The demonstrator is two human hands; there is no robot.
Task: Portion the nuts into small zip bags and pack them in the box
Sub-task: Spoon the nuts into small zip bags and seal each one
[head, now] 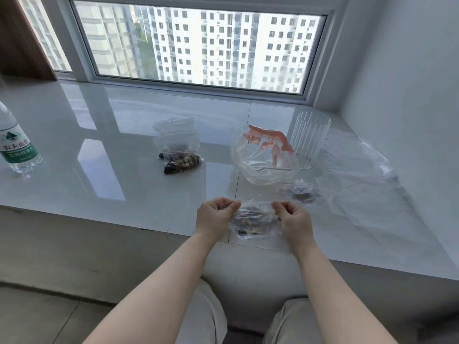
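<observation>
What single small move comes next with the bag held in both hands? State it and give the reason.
Probably run the fingers along the top strip to press the zip shut. The left hand and right hand pinch the top corners of a small zip bag already holding nuts, stretched taut above the sill edge. Whether it is already sealed cannot be told.

water bottle [15,142] | green label w/ white chars "农夫山泉" | smaller txt below illegible
</observation>
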